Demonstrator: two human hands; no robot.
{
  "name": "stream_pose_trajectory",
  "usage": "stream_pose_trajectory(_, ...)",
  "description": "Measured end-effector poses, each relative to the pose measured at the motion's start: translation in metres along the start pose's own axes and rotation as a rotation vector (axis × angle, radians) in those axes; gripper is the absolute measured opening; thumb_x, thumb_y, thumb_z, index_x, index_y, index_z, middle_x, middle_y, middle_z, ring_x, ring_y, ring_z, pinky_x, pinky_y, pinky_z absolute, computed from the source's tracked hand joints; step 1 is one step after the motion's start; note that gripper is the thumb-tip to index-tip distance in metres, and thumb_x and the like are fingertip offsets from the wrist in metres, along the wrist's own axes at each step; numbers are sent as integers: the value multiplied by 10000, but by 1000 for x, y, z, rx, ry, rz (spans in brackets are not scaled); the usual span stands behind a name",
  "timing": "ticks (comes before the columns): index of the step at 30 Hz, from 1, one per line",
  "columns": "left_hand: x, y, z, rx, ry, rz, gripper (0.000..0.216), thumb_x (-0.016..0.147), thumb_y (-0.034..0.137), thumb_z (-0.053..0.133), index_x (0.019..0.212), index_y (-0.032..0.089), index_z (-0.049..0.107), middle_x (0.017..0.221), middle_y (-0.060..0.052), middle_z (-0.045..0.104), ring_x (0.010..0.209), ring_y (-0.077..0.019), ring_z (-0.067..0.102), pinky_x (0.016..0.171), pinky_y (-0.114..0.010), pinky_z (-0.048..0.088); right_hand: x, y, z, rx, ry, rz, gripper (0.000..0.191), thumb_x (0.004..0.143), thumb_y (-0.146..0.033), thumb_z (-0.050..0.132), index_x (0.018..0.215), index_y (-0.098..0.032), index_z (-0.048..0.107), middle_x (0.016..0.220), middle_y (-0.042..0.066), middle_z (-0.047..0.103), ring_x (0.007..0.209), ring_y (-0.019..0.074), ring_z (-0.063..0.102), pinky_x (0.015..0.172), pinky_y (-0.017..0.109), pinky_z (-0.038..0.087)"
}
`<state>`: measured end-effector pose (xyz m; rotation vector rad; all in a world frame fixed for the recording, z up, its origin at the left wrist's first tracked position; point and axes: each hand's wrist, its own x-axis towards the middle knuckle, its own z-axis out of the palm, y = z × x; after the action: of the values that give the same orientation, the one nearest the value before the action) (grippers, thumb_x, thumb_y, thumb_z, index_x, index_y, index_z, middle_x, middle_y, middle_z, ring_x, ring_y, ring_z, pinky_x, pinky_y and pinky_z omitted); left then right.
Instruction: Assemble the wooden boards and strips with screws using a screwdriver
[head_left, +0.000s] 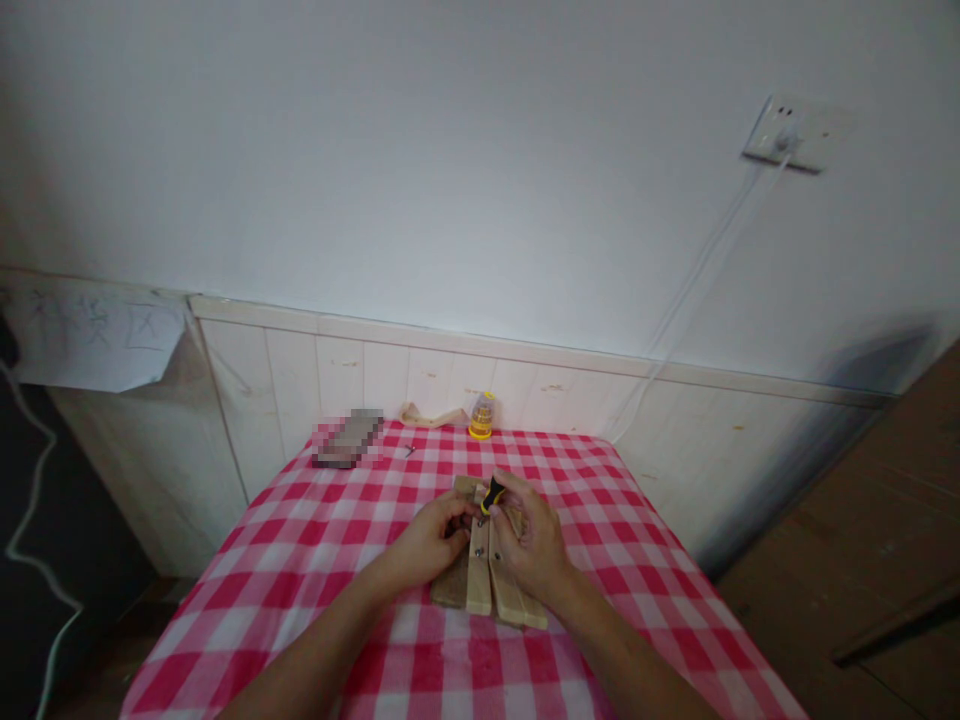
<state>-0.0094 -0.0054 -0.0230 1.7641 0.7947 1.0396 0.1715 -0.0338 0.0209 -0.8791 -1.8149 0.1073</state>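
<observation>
My right hand (pixel 534 535) grips a short black and yellow screwdriver (pixel 492 496), tilted with its lower end down at a wooden piece. Beneath both hands lies a wooden assembly (pixel 480 590) made of pale strips on a darker board, with small metal screws (pixel 479 552) in the strips. My left hand (pixel 431 540) is closed at the assembly's left side, its fingertips pinched close to the screwdriver's lower end. Whatever those fingertips hold, if anything, is too small to make out.
A red and white checked cloth (pixel 420 650) covers the table. At its far edge stand a yellow-based container (pixel 481 416), a pale curled strip (pixel 431 415), a small dark item (pixel 410 451) and a pixelated flat object (pixel 351 438). A wall socket (pixel 793 133) carries a white cable.
</observation>
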Motion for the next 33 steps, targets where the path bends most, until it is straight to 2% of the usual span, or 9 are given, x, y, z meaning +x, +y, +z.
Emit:
stream_pose_trajectory(6, 0, 5, -1, 26, 0, 1, 372, 725, 11, 494, 1005, 173, 679, 955, -45, 604, 853, -174, 585, 759, -289, 462, 3, 2, 1, 117, 8, 56, 474, 891, -119, 594, 1341, -268, 574, 1141, 74, 749, 975, 212, 752, 866, 362, 642)
stream_pose_trajectory(10, 0, 5, -1, 41, -11, -19, 369, 725, 18, 498, 1008, 173, 677, 962, -47, 606, 860, -178, 585, 758, -290, 458, 5, 3, 1, 97, 27, 69, 456, 876, -131, 636, 1310, -268, 604, 1166, 79, 743, 994, 220, 747, 894, 379, 635)
stream_pose_trajectory(16, -1, 4, -1, 41, -1, 13, 345, 729, 38, 508, 1000, 160, 683, 969, -55, 597, 871, -191, 579, 770, -307, 458, 8, 2, -1, 108, 36, 70, 446, 882, -172, 661, 1315, -261, 602, 1094, 67, 762, 908, 210, 761, 827, 354, 653)
stream_pose_trajectory(25, -1, 9, -2, 70, -8, 9, 324, 722, 21, 507, 957, 166, 677, 930, -40, 597, 846, -177, 561, 742, -283, 440, 6, 3, 2, 66, 62, 50, 438, 886, -197, 674, 1310, -276, 605, 1085, 68, 759, 894, 217, 756, 823, 371, 650)
stream_pose_trajectory(33, 0, 1, -2, 52, -6, 0, 372, 716, 13, 506, 998, 175, 685, 979, -49, 619, 850, -179, 585, 760, -293, 465, 0, -1, 0, -15, -12, 8, 435, 904, -161, 600, 1326, -270, 586, 1163, 92, 744, 1024, 244, 739, 890, 414, 627)
